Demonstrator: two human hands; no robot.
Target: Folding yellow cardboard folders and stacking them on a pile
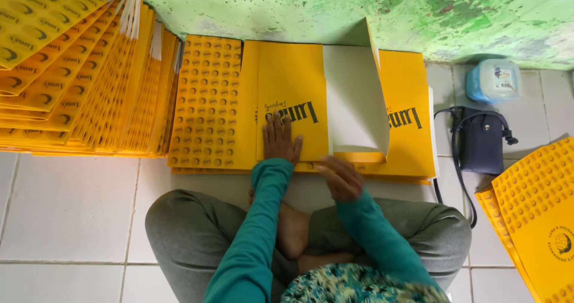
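Yellow box blank point(293, 94) under flat left hand point(280, 140), fingers together; right hand point(339, 177), fingers curled, at its lower edge.

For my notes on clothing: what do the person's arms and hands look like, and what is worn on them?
Both arms wear long, close-fitting teal sleeves reaching the wrists. The left hand and right hand are bare: no gloves, and no rings or watch that I can see.

Head camera looks steeply down, seemingly close.
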